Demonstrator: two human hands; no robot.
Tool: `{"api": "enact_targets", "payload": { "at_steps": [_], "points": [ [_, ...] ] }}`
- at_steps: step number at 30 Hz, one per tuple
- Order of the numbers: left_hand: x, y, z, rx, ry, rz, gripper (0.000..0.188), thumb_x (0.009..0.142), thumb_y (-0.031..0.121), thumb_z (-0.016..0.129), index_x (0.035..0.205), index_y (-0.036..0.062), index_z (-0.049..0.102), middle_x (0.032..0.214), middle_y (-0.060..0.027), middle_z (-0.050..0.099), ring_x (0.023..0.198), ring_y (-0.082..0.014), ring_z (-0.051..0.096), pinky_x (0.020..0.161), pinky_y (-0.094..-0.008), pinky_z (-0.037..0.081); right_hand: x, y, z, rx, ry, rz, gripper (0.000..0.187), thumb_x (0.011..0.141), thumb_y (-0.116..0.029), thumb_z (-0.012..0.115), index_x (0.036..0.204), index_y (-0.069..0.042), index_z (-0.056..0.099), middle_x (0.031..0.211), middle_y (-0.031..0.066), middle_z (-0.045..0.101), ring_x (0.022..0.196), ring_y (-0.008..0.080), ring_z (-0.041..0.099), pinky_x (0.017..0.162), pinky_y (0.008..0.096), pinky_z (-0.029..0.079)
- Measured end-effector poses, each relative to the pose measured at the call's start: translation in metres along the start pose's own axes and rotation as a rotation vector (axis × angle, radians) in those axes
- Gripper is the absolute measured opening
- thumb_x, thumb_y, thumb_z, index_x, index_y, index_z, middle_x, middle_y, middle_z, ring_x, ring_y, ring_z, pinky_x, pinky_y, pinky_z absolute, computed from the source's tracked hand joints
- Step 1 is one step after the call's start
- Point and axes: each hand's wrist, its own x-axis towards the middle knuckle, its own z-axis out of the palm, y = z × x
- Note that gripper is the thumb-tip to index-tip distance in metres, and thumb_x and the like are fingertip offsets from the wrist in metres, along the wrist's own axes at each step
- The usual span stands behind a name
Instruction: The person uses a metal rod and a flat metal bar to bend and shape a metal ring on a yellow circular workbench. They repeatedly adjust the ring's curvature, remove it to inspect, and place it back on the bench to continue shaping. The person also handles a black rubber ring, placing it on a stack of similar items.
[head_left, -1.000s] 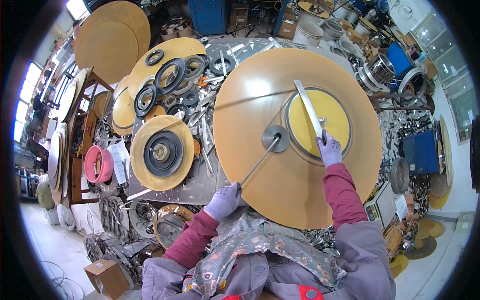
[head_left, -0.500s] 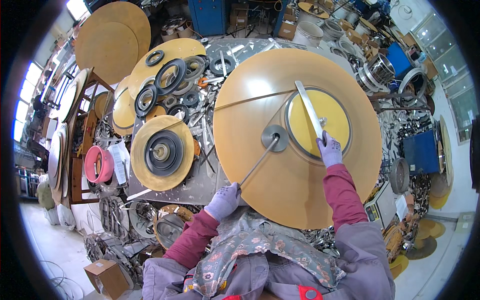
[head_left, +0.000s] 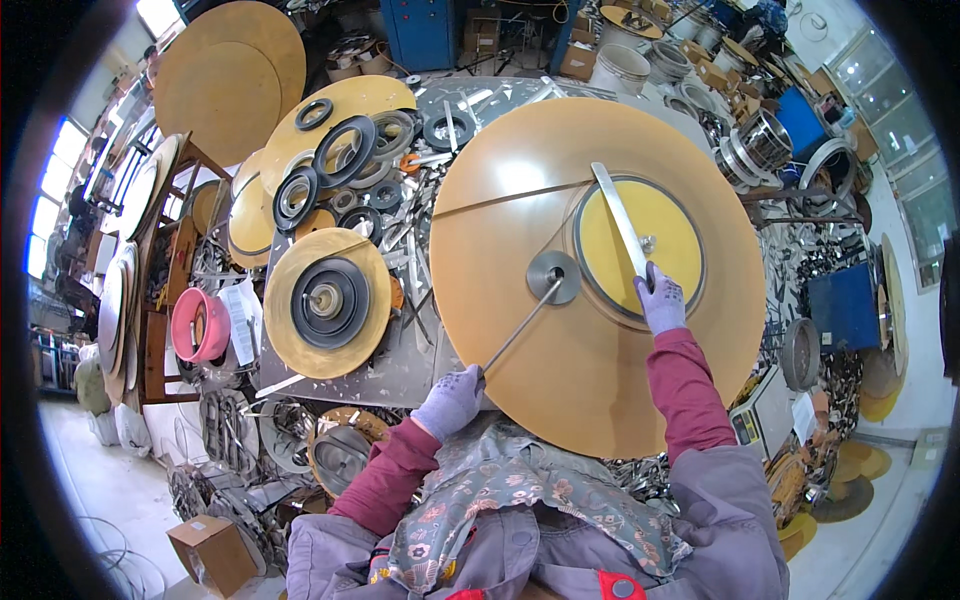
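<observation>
Nothing shifted since a second ago.
My left hand [head_left: 452, 400] grips the rod [head_left: 520, 328]; right hand [head_left: 662, 300] holds the flat bar [head_left: 618, 218] on the disc [head_left: 520, 200].

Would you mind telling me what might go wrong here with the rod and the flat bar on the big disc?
1. The thin rod is held only at its near end by the left hand, so its tip might slip off the grey hub.
2. The flat metal bar, pressed by the right hand, could skid and scratch the yellow disc.
</observation>
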Motion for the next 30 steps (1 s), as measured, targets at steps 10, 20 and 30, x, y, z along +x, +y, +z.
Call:
{"api": "enact_targets", "payload": {
  "at_steps": [10, 20, 30],
  "points": [
    [-0.001, -0.004, 0.003, -0.007, 0.0, 0.029, 0.016, 0.092, 0.015, 0.051, 0.092, -0.0002, 0.047, 0.074, -0.0259, 0.059, 0.074, -0.0447, 0.06, 0.065, -0.0522, 0.046, 0.002, -0.007, -0.007, -0.004, -0.056, 0.012, 0.046, 0.089, -0.032, 0.059, 0.122, -0.001, 0.055, 0.098, 0.0232, 0.065, 0.092, 0.0373, 0.062, 0.082, 0.0447, 0.048],
    [-0.002, 0.001, 0.004, 0.047, -0.044, -0.019, 0.017, 0.092, 0.016, 0.05, 0.093, -0.0007, 0.047, 0.077, -0.0262, 0.061, 0.076, -0.0438, 0.061, 0.067, -0.0518, 0.047, 0.003, -0.005, -0.004, -0.009, -0.05, -0.005, 0.045, 0.089, -0.032, 0.059, 0.123, -0.002, 0.054, 0.095, 0.0233, 0.064, 0.091, 0.0378, 0.062, 0.081, 0.0456, 0.048],
    [-0.006, 0.001, 0.004, 0.025, -0.067, 0.035, 0.018, 0.092, 0.017, 0.05, 0.093, -0.0006, 0.047, 0.077, -0.0249, 0.061, 0.076, -0.0435, 0.061, 0.068, -0.0513, 0.047, 0.001, -0.013, -0.01, 0.02, -0.056, 0.007, 0.043, 0.089, -0.031, 0.06, 0.12, -0.001, 0.056, 0.098, 0.0225, 0.064, 0.092, 0.0367, 0.062, 0.083, 0.0445, 0.047]
  ]
}}
